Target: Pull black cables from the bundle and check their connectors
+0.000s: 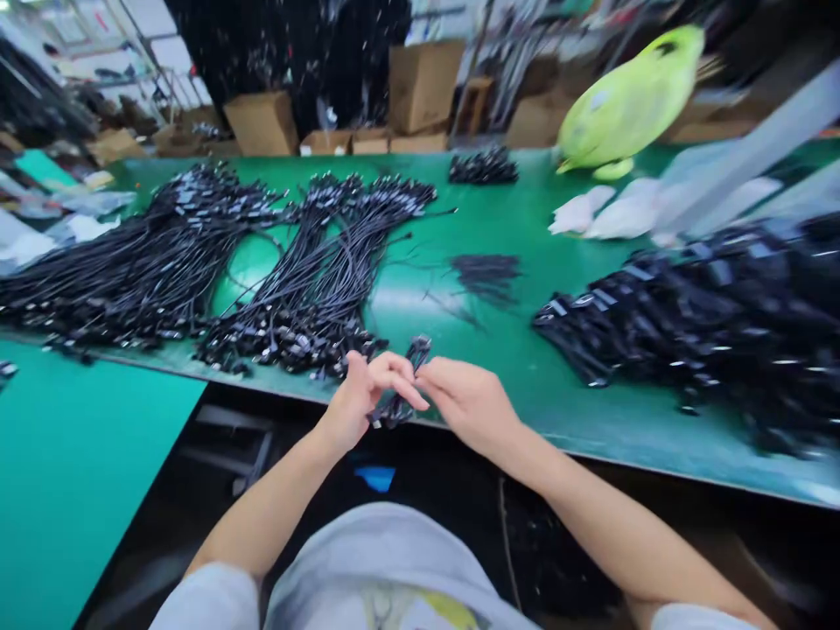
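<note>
Far left: a second green panel [72, 472] sits lower than the main green surface [499, 219], just beside its near edge.

Left part of the surface: a large pile of black cables [131, 262] lies fanned out, plug ends toward the near edge. Just beside it, toward the centre, a second cable pile [315, 280] lies in the same manner, its plugs massed at the near edge, close to the left hand.

Centre, at the near edge: the left hand [354, 404] and the right hand [467, 404] meet fingertip to fingertip. Both are closed on a small cable bundle [405, 385], which is held between them just above the edge of the surface. The left hand pinches its lower part with thumb and forefinger; the right hand pinches the upper part, where the top end of the bundle shows above the fingers. How the bundle is fastened cannot be told.

Centre, beyond the hands: a loose scatter of thin black ties [486, 276] lies flat. A small dark heap [484, 166] lies near the far edge.

Right part: a large stack of bundled cables [709, 324], blurred. Behind it, white bags [610, 214] and a yellow-green object [630, 101].

Background: cardboard boxes [423, 83] stand behind the far edge.
</note>
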